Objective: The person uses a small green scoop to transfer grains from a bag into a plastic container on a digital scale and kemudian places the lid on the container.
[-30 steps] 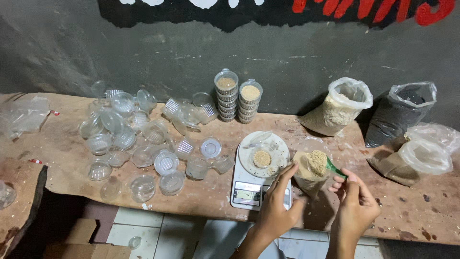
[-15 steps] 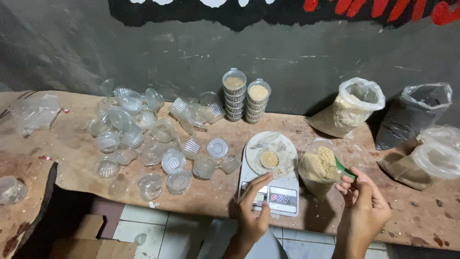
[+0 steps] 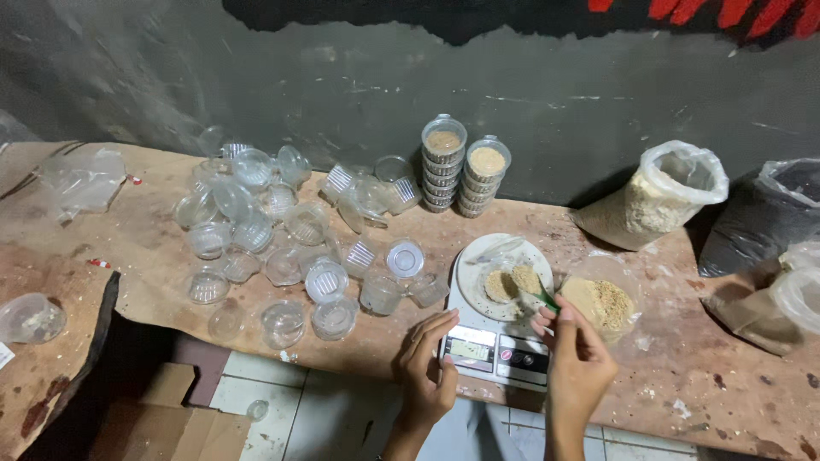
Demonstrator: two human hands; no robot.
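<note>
A long wooden table (image 3: 154, 248) carries a spread of clear plastic cups (image 3: 282, 248) on the left and a kitchen scale (image 3: 495, 346) with a white plate (image 3: 504, 256) of tan powder on it. The left hand (image 3: 427, 367) rests half open at the scale's front corner, holding nothing. The right hand (image 3: 576, 354) pinches a small green scoop (image 3: 547, 299) over the plate.

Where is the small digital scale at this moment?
In the head view, the digital scale sits at the table's near edge, right of centre, between the left hand and right hand, carrying a white plate of powder.
</note>
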